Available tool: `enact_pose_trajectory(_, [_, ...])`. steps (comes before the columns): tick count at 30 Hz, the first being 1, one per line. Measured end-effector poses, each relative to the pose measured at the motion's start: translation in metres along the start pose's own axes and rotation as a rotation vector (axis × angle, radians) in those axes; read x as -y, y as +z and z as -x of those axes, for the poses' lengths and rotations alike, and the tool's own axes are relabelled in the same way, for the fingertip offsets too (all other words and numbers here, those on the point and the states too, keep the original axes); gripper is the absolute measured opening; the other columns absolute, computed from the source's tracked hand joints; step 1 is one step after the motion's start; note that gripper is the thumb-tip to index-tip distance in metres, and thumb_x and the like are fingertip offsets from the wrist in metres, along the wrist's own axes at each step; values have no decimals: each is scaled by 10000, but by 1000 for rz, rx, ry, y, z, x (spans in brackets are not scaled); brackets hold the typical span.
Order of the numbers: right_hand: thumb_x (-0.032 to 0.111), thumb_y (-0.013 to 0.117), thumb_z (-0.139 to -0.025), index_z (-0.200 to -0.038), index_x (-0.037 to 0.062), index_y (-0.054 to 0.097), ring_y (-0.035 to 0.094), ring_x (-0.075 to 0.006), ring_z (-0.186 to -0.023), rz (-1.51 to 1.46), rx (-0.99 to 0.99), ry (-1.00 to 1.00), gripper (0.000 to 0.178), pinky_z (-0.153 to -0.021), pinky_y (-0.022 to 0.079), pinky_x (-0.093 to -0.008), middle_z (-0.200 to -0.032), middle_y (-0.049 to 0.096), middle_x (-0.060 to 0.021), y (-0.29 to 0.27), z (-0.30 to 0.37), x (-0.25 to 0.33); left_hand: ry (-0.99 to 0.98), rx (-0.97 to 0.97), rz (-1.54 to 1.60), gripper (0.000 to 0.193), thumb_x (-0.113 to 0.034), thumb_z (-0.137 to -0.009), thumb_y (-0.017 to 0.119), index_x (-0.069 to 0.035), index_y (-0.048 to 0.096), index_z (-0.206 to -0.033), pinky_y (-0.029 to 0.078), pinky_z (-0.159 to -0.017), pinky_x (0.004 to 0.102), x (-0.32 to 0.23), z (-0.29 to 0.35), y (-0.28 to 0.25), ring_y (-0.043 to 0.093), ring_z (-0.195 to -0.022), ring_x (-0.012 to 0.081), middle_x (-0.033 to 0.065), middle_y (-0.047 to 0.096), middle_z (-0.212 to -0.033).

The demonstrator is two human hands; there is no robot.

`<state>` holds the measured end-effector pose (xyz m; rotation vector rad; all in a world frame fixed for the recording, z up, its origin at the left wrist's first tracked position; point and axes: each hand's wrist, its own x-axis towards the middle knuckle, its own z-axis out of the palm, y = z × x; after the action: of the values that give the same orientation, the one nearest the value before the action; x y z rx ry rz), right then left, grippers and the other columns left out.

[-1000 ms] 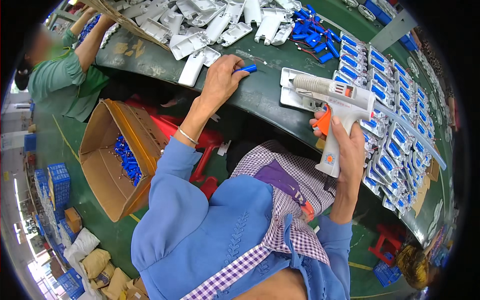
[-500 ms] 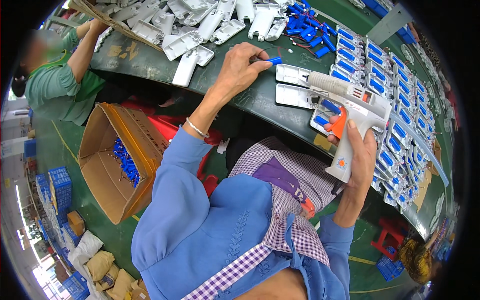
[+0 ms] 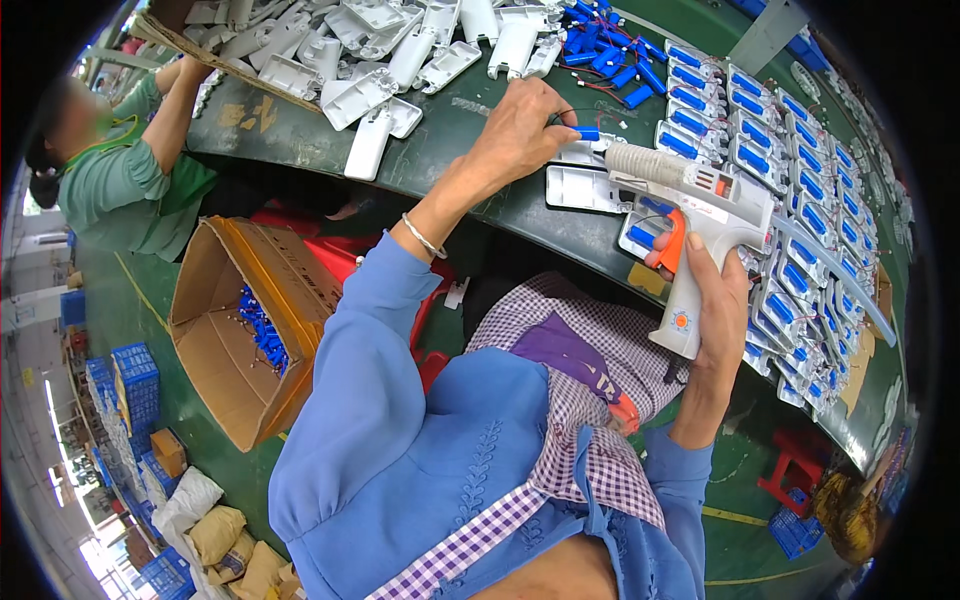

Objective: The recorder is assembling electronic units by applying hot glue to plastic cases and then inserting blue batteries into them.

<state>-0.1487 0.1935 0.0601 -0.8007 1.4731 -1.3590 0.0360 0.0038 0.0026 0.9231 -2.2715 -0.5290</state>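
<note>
My left hand (image 3: 520,128) pinches a blue cylindrical battery (image 3: 586,133) with thin wires, holding it over a white plastic housing (image 3: 580,153) at the table's near edge. A second open housing (image 3: 583,187) lies just nearer to me, with no battery showing in its visible part. In my right hand (image 3: 718,290) is a white hot glue gun (image 3: 690,250), its fingers wrapped round the grip by the orange trigger (image 3: 672,246). The nozzle end points left, close to the battery, and partly covers the housings. A translucent glue stick (image 3: 835,275) sticks out behind the gun.
Rows of housings with blue batteries (image 3: 750,130) fill the table's right side. White housings (image 3: 390,60) and loose batteries (image 3: 615,60) are heaped at the back. A carton (image 3: 240,330) with batteries stands left below the table. Another person (image 3: 130,180) works at far left.
My left hand has moved right with the battery, bringing it over the farther housing beside the glue gun's nozzle. The gun has shifted slightly left.
</note>
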Motion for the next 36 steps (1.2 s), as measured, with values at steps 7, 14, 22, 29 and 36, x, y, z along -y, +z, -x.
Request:
enact_pose_trajectory(7, [170,514,-956,-1180,-66,497,648,-191,-810,-74,40,17,325,-713,484,-283,-935,669,-147,-5,5,1,-20,43,-22,173,-150,-741,731,-34,686,-860,439,-806,386,2,3,9,535,-920,292,122,584,-886])
enact_pose_trajectory(14, [159,490,-959,-1193,-66,501,634,-186,-804,-65,26,19,326,-695,478,-269,-954,646,-143,2,4,5,-33,36,-29,182,-142,-718,748,-33,689,-850,443,-812,395,2,6,15,536,-932,310,139,590,-899])
enact_pose_trajectory(22, [181,506,-955,-1186,-61,505,636,-171,-801,-42,45,18,335,-705,484,-265,-938,652,-126,5,-12,7,-48,24,-37,185,-140,-709,753,-33,696,-850,448,-811,403,0,6,16,548,-925,321,150,598,-909])
enact_pose_trajectory(29, [204,527,-948,-1157,-55,523,634,-158,-768,17,64,3,333,-709,484,-266,-899,656,-114,2,-9,9,-48,8,-32,187,-128,-711,757,-25,700,-856,451,-805,399,0,8,16,552,-914,312,146,603,-895])
enact_pose_trajectory(36, [225,540,-945,-1156,-45,536,628,-154,-751,41,42,31,343,-717,483,-273,-882,657,-112,-2,-1,4,-93,47,-15,171,-125,-700,745,-20,709,-829,474,-840,423,0,7,16,535,-975,343,164,599,-963])
